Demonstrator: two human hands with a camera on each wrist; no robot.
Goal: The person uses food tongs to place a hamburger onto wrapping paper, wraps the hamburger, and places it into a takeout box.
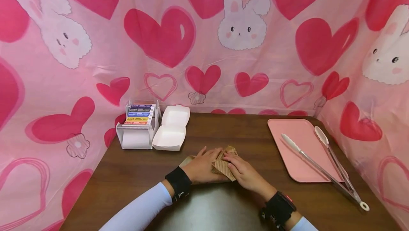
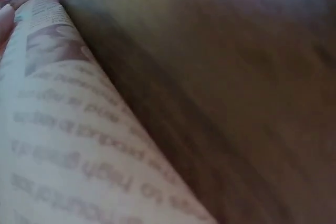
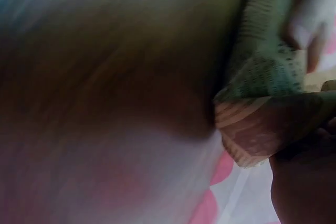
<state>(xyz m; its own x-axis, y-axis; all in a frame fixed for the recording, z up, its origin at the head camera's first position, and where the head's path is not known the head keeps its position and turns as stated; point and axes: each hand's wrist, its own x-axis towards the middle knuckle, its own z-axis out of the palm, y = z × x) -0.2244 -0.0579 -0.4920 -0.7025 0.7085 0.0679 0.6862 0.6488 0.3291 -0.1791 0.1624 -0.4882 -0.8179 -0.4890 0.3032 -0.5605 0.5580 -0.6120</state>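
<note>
Between the two hands lies a brown printed paper (image 1: 225, 168), folded and creased, low over the table. Spread across its left part is the left hand (image 1: 202, 167), fingers fairly straight and reaching forward. From the right, the right hand (image 1: 247, 174) pinches a folded flap near the paper's right end. Printed lines and a small picture show on the paper (image 2: 68, 108) in the left wrist view. The right wrist view has the paper's pointed fold (image 3: 257, 124) beside the fingers. Whatever the paper encloses is hidden.
A white open clamshell box (image 1: 169, 137) stands at the back left, beside a dispenser (image 1: 137, 128) of colored label rolls. On the right, metal tongs (image 1: 322, 167) lie across a pink tray (image 1: 303, 131). The brown wooden table (image 1: 223, 128) meets a heart-patterned pink backdrop (image 1: 204, 60).
</note>
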